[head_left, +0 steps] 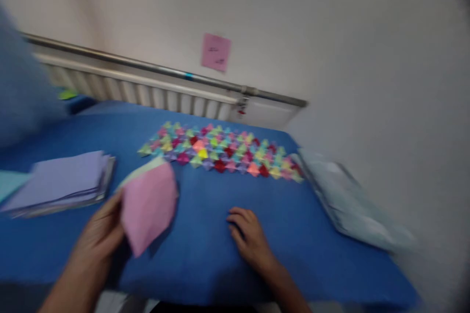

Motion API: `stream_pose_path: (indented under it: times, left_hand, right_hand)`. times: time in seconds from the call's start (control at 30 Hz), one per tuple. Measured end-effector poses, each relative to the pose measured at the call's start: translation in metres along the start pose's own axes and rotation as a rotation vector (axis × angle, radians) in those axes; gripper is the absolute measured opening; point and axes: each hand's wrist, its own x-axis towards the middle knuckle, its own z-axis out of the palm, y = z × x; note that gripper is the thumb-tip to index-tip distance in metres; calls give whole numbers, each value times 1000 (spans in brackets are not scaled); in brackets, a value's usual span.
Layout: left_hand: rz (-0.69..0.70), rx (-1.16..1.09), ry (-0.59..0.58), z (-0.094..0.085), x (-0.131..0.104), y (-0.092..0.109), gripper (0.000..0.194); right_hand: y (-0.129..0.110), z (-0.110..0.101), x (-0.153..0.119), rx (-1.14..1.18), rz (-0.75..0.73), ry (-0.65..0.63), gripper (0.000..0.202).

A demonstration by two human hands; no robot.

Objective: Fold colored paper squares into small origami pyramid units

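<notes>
Sheets of paper, pink in front with pale green behind, are gripped at their left edge by my left hand. The pink paper is bent and held a little above the blue table. My right hand rests on the table with loosely curled fingers, apart from the paper; nothing shows in it. Beyond both hands, many small folded paper pieces in several colours stand in close rows. Left of my left hand lies a stack of lilac paper.
A light-blue sheet lies at the far left. A plastic-wrapped package lies along the right edge. Behind the table are a radiator, a metal pipe and a pink note on the wall.
</notes>
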Motion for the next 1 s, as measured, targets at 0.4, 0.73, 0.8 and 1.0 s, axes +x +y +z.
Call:
stream_pose_path:
  times: [0.4, 0.73, 0.8, 1.0]
  left_hand:
    - [49, -160, -48, -14, 22, 5, 10]
    - [357, 116, 72, -45, 45, 44, 42]
    - [412, 238, 100, -52, 48, 50, 43]
    - [677, 746, 265, -77, 52, 63, 32]
  right_hand:
    - [17, 3, 9, -127, -180, 59, 28]
    - [17, 3, 8, -115, -148, 24, 28]
    - [18, 3, 8, -106, -132, 8, 27]
    - [19, 3, 7, -95, -72, -4, 30]
